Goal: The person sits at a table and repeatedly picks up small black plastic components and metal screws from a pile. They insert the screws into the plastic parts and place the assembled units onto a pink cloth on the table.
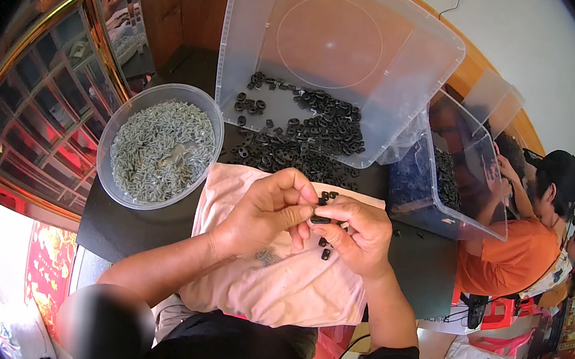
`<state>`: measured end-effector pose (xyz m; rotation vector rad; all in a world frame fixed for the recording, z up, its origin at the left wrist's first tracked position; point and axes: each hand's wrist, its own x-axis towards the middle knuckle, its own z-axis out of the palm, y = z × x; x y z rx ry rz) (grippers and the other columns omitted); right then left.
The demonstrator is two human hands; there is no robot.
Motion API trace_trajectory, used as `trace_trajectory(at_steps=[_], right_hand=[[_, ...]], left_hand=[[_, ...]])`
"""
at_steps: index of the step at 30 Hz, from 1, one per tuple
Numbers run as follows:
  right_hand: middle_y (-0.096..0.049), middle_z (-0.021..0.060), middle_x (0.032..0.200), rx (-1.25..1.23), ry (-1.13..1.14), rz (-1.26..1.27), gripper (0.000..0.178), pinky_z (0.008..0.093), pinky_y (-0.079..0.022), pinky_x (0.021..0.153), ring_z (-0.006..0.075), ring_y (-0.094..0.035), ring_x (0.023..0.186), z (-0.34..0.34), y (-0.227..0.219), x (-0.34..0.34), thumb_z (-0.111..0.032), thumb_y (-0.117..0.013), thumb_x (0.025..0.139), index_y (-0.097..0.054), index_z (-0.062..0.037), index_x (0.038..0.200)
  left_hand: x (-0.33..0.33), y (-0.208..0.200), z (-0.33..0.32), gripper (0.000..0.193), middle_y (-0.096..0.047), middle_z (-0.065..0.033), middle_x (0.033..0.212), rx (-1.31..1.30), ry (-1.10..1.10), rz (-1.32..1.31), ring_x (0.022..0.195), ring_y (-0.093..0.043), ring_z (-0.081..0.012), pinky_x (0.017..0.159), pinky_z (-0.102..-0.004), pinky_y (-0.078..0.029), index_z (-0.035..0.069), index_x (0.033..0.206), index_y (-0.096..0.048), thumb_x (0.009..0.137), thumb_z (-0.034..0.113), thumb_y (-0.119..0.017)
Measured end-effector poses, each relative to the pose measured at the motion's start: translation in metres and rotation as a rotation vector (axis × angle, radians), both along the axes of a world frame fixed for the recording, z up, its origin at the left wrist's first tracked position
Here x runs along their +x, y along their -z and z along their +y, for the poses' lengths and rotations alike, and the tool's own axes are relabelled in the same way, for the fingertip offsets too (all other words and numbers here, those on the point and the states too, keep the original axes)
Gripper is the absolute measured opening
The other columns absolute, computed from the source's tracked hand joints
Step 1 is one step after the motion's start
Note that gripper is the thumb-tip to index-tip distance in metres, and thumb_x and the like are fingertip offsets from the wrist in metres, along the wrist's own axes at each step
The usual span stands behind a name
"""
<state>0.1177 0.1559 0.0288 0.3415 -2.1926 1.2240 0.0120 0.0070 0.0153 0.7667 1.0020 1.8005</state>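
Note:
Over a pale pink cloth (310, 292), my two hands meet with fingertips together. My right hand (363, 239) pinches a small black part (322, 220) between thumb and fingers. Close against it, the thumb and forefinger of my left hand (270, 209) are pressed together; whatever is between them is hidden. Several more small black parts (326, 254) lie on the cloth beside and beyond my right hand. Just past the cloth, a heap of the same black parts (290, 157) spreads over the dark table (108, 226).
At the left stands a round clear tub (116, 112) of small grey screw-like pieces (157, 140). A large clear bin (332, 36) lies tipped at the back, black parts inside. Another clear bin (411, 186) stands right, near a person in orange (505, 257). A gold-framed lattice panel (48, 102) rises far left.

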Motion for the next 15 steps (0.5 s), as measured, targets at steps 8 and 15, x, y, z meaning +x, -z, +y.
trace_trajectory(at_steps=[8, 15], right_hand=[[-0.060, 0.0102, 0.079, 0.104, -0.029, 0.066, 0.026, 0.0260, -0.043, 0.054, 0.0175, -0.056, 0.064, 0.011, 0.002, -0.004, -0.010, -0.071, 0.073, -0.063, 0.0014, 0.095], [-0.060, 0.0109, 0.082, 0.103, 0.005, 0.030, 0.032, 0.0271, -0.045, 0.058, 0.0189, -0.057, 0.067, 0.000, -0.005, -0.002, -0.007, -0.075, 0.067, -0.063, 0.0013, 0.095]], left_hand=[[-0.004, 0.001, 0.001, 0.015, -0.055, -0.0052, 0.085, 0.046, -0.034, -0.023, 0.074, -0.057, -0.0121, 0.063, -0.0257, -0.050, 0.001, 0.099, -0.050, 0.085, -0.003, -0.056], [-0.006, -0.001, -0.001, 0.017, -0.054, -0.0047, 0.083, 0.026, -0.044, -0.025, 0.072, -0.056, -0.0105, 0.059, -0.0235, -0.049, 0.002, 0.094, -0.048, 0.082, -0.006, -0.058]])
